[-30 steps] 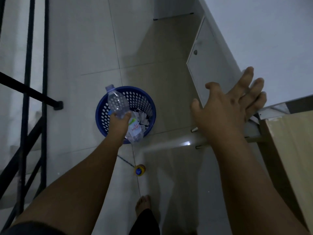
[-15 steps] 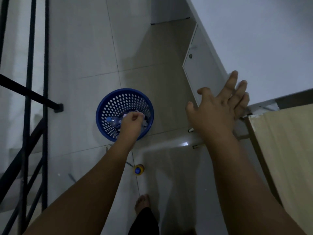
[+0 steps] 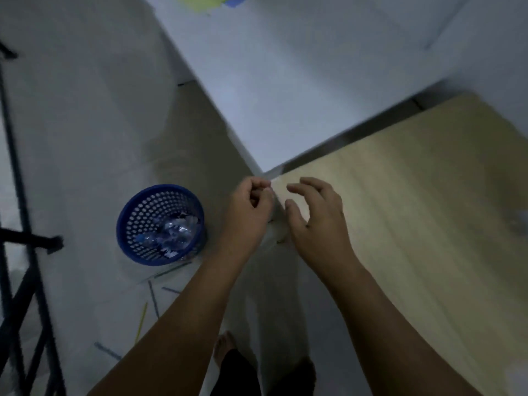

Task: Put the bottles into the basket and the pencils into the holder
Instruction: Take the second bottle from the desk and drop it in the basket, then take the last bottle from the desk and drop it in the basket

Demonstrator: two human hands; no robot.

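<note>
- Head view showed the blue basket on the floor, with clear bottles lying inside it
- The left hand was just right of the basket, fingers curled in, holding nothing I could see
- The right hand was farther right of the basket, over the wooden table, fingers apart
- Pencils lay on the floor just below the basket

Basket is perforated blue plastic, bottles inside are clear crinkly plastic. Worktop looks like matt pale wood (maybe laminate). Floor is smooth tile, slightly glossy.
</note>
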